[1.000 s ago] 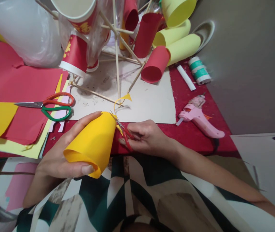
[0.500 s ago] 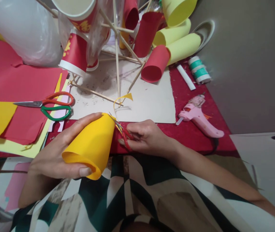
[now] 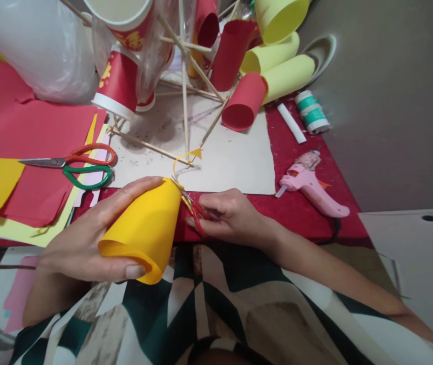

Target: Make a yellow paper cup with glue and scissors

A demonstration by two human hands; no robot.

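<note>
A tapered roll of yellow paper [image 3: 142, 223] lies across my left hand [image 3: 87, 238], whose thumb is inside its wide near opening and whose fingers run along the far side. At the roll's far end, small red-handled scissors [image 3: 198, 213] meet the paper edge. My right hand [image 3: 231, 215] is closed round their handles. A thin curling strip of yellow paper [image 3: 176, 165] hangs off that edge, its wider tip above the white board [image 3: 235, 167].
Large scissors [image 3: 87, 162] with orange and green handles rest on red and yellow paper sheets [image 3: 45, 132] at left. Behind stand a wooden-stick frame [image 3: 186, 101], red paper cups [image 3: 119, 81] and rolled paper tubes [image 3: 243, 101]. A pink glue gun [image 3: 311, 185] lies at right.
The yellow strip's loose tip has shifted slightly left. Both hands keep nearly the same place, with the scissors still at the roll's far edge.
</note>
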